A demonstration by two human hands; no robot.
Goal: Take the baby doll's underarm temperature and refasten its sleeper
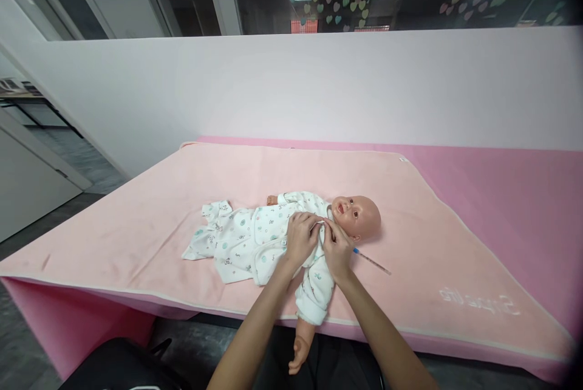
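doll (356, 215) lies face up on pink blanket (136, 220), head to the right. left hand (300, 238) and right hand (337, 248) both pinch its white outfit (246, 238) at the collar. thermometer (371, 261) just right of doll's shoulder.

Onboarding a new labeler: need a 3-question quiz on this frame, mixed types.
1. True or false: the doll lies face down.
2. Where do both hands work? A) the doll's feet B) the garment at its neck C) the blanket edge
3. What thin thing lies on the blanket just right of the right hand?

Key
1. False: face up, head to the right.
2. B: left hand and right hand pinch the fabric below the chin.
3. A thermometer, as far as it can be made out, blue-tipped.
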